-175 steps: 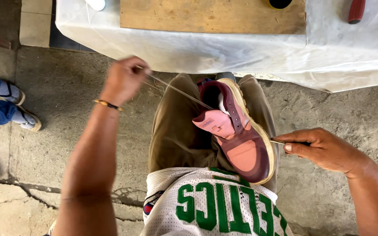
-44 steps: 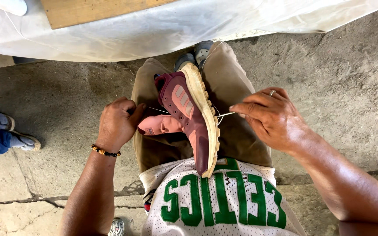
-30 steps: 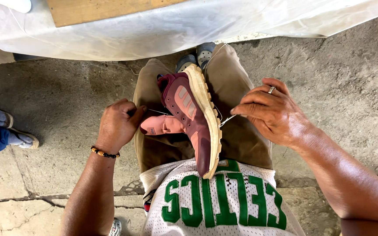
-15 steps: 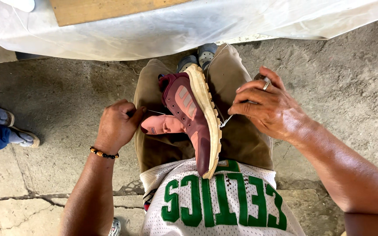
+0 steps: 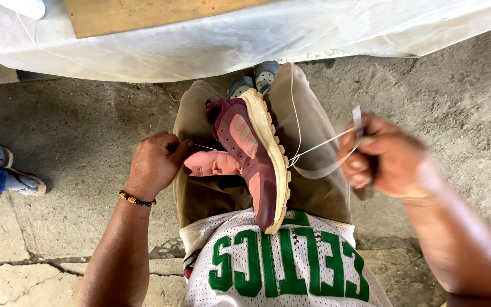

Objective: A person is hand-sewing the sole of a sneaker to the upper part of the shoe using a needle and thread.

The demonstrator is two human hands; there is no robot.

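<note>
A maroon and pink sports shoe (image 5: 252,153) with a cream sole lies on its side across my lap, clamped between my knees in tan trousers. My left hand (image 5: 154,162) is closed beside the shoe's pink tongue, pinching a thin thread that runs into the upper. My right hand (image 5: 385,159), blurred by motion, is out to the right of the sole. It grips a pale thread (image 5: 319,148) that stretches from the sole edge to its fingers, with a loop hanging below.
A table edge covered in white plastic sheet (image 5: 245,40) with a wooden board (image 5: 143,14) on it lies just ahead of my knees. Another person's feet in blue trousers and sandals (image 5: 4,170) stand at the left. Cracked concrete floor lies all around.
My right hand has pulled away from the sole to the right, drawing the thread out taut. My left hand has stayed by the tongue. The shoe has kept its place.
</note>
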